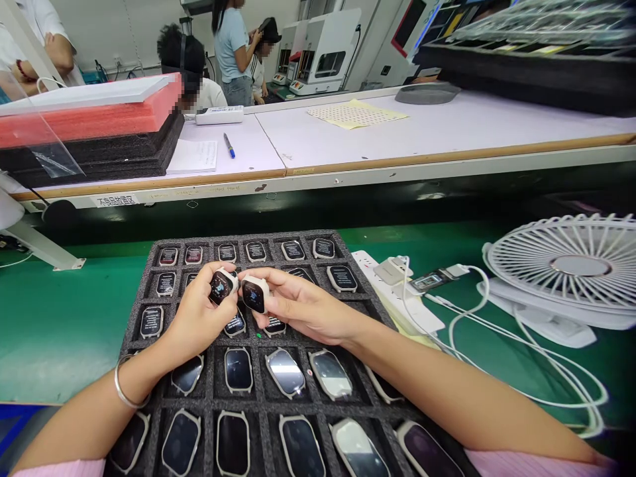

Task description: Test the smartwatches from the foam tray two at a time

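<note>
From the head view I see my left hand (199, 318) with its grip closed on the left smartwatch (221, 286), and my right hand (293, 305) with its grip pinching the right smartwatch (255, 294). The two watches are held just beside each other, screens up, above the upper rows of a black foam tray (209, 240) filled with more watch bodies. The tray lies on the green tabletop (59, 318), and a white fan (566, 265) stands to the right.

1 head camera, looking forward and down, close over foam tray (248, 236)
</note>
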The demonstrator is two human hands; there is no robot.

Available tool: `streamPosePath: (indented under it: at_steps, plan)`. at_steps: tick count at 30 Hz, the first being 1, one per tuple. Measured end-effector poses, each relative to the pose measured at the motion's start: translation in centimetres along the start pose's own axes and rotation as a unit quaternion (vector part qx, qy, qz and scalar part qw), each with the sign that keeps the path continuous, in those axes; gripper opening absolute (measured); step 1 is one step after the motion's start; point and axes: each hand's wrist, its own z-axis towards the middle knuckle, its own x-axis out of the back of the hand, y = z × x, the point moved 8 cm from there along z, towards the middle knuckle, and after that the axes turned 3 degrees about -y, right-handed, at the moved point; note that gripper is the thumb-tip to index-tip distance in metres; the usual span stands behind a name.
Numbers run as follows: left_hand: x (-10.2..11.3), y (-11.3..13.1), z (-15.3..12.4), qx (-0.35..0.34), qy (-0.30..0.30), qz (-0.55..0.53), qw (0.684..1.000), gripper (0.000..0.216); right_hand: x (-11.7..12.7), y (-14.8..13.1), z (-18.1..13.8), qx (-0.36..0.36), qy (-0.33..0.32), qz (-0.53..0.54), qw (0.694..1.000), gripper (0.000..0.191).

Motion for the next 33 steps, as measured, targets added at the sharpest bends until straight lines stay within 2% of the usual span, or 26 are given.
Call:
streamPosePath:
  at_steps: [3,5,9,11,21,33]
  plan:
    - [0.3,-0.2,0.2,0.015,0.015,-0.033,0.999,0.038,0.5,0.2,0.0,-0.009,0.025,0.010,1.000,0.049]
    - [0.3,-0.8,0.3,0.052,0.023,-0.085,0.995,0.044,1.2,0.3,0.1,-0.022,0.058,0.034,0.998,0.051]
    - [-0.1,-2.2,0.3,0.146,0.026,-0.221,0.964,0.059,2.8,0.3,0.1,-0.029,0.140,0.075,0.987,0.048]
    - [-0.4,-2.4,0.2,0.164,0.023,-0.267,0.949,0.062,3.3,0.0,0.1,-0.025,0.164,0.072,0.983,0.045]
    - [-0.8,-1.5,0.1,0.116,-0.021,-0.281,0.953,0.051,2.7,-0.7,-0.1,0.012,0.139,-0.020,0.990,0.041]
    - [-1.2,-1.1,0.1,0.106,-0.045,-0.223,0.968,0.038,2.5,-0.6,0.0,0.001,0.132,-0.046,0.990,0.037]
